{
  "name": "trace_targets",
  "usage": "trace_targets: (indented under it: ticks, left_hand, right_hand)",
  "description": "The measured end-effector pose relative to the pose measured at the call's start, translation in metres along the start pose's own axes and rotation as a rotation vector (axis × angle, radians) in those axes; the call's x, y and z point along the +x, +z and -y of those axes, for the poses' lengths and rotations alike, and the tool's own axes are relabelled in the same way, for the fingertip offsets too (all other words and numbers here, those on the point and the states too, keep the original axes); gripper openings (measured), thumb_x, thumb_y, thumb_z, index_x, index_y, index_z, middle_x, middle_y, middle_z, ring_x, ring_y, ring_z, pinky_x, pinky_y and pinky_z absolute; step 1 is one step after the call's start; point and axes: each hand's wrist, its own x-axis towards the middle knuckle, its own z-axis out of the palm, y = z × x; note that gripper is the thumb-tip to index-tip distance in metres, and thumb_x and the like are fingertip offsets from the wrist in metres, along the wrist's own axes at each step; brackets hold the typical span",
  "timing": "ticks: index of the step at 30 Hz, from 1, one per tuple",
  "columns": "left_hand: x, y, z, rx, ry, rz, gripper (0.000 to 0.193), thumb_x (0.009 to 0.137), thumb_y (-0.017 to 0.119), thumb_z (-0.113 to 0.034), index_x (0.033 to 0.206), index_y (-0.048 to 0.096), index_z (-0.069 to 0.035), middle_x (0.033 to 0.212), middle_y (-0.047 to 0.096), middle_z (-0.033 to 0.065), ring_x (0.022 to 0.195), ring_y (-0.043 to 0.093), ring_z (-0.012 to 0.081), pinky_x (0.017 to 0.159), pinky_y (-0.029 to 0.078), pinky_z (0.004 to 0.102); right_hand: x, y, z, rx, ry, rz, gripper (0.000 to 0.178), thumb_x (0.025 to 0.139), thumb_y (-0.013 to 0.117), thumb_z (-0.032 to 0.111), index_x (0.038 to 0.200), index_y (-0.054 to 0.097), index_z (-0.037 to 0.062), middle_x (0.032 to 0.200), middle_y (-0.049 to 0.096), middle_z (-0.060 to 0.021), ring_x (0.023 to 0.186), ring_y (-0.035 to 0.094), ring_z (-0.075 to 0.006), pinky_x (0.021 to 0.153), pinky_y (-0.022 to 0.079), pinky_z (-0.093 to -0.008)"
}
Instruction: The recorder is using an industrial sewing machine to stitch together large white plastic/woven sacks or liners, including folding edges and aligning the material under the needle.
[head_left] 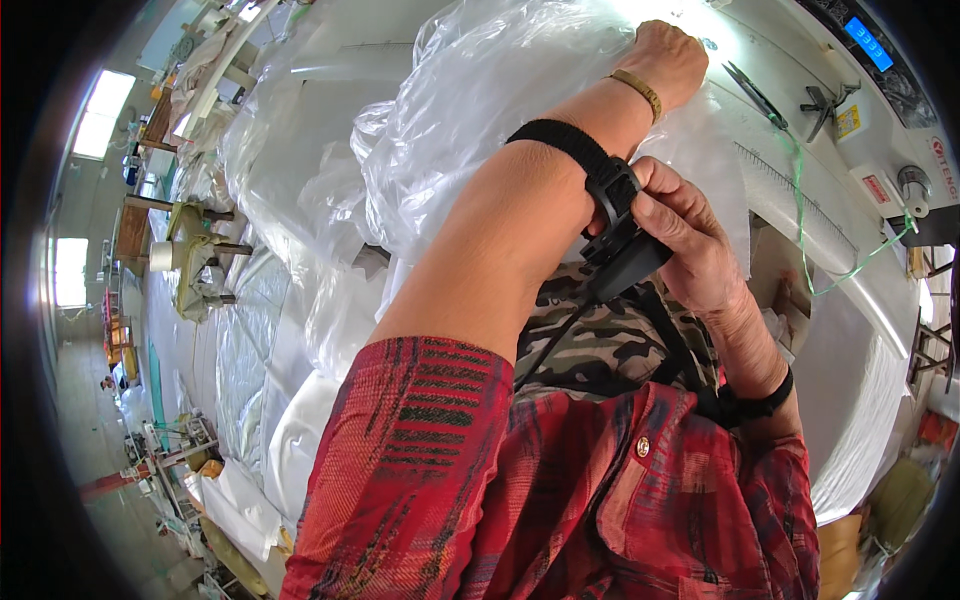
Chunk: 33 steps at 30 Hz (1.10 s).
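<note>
My left arm reaches across in front of me, and my left hand (668, 62) is closed in a fist with nothing showing in it. A black strap (570, 140) with a buckle circles my left forearm. My right hand (690, 235) pinches the black plastic mount (630, 262) on that strap, thumb and fingers pressed together. A yellowish bracelet (638, 90) is on my left wrist. Crumpled clear plastic sheeting (450, 150) lies under and beside the left arm. Just right of the fist rest dark thread snips (757, 95) near a green thread (800, 190).
A white sewing machine (885, 150) with a lit blue display (868, 43) stands at the right. A ruler scale runs along the white table (830, 235). More plastic and a wooden stand with green cloth (190, 260) are at the left. A white sheet (860, 430) hangs at the right.
</note>
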Motion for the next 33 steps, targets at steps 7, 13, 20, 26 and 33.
trace_targets:
  ticks: [7, 13, 20, 26, 33]
  left_hand:
    - [0.003, 0.007, 0.001, 0.002, -0.007, 0.057, 0.013, 0.084, 0.062, -0.011, 0.089, 0.073, -0.008, 0.085, 0.073, 0.0077, 0.082, 0.070, 0.0212, 0.069, 0.051, 0.0354]
    - [0.001, 0.017, 0.003, -0.074, 0.031, -0.119, 0.018, 0.090, 0.055, -0.012, 0.094, 0.071, -0.005, 0.093, 0.071, 0.0112, 0.089, 0.068, 0.0230, 0.076, 0.051, 0.0361]
    - [0.009, 0.028, 0.002, -0.099, -0.028, -0.107, 0.020, 0.088, 0.053, -0.010, 0.088, 0.072, -0.009, 0.091, 0.072, 0.0114, 0.093, 0.068, 0.0247, 0.079, 0.050, 0.0385]
    - [0.008, 0.029, 0.003, -0.076, -0.036, -0.035, 0.019, 0.088, 0.054, -0.012, 0.089, 0.073, -0.008, 0.092, 0.072, 0.0100, 0.091, 0.069, 0.0234, 0.076, 0.051, 0.0383]
    - [0.010, 0.017, 0.000, -0.032, -0.048, 0.065, 0.017, 0.088, 0.059, -0.013, 0.095, 0.074, -0.008, 0.093, 0.073, 0.0070, 0.088, 0.070, 0.0208, 0.071, 0.052, 0.0368]
  right_hand:
    - [0.001, 0.000, -0.007, 0.088, -0.035, -0.045, 0.026, 0.098, 0.055, 0.026, 0.110, 0.055, 0.0028, 0.097, 0.061, -0.0083, 0.095, 0.058, -0.0155, 0.091, 0.045, -0.0307]
    - [0.003, -0.009, -0.013, 0.200, -0.068, -0.011, 0.023, 0.099, 0.054, 0.023, 0.107, 0.056, 0.0013, 0.097, 0.064, -0.0073, 0.092, 0.060, -0.0142, 0.085, 0.048, -0.0266]
    - [0.004, -0.015, -0.013, 0.273, -0.020, 0.043, 0.029, 0.098, 0.055, 0.025, 0.112, 0.056, -0.0002, 0.098, 0.063, -0.0086, 0.092, 0.060, -0.0154, 0.086, 0.048, -0.0280]
    - [0.005, -0.017, -0.012, 0.237, -0.018, 0.009, 0.029, 0.097, 0.056, 0.026, 0.111, 0.057, 0.0001, 0.098, 0.063, -0.0090, 0.093, 0.060, -0.0155, 0.087, 0.048, -0.0284]
    - [0.005, -0.016, -0.009, 0.125, -0.028, -0.009, 0.023, 0.097, 0.057, 0.021, 0.108, 0.059, 0.0013, 0.097, 0.064, -0.0057, 0.094, 0.060, -0.0137, 0.089, 0.047, -0.0283]
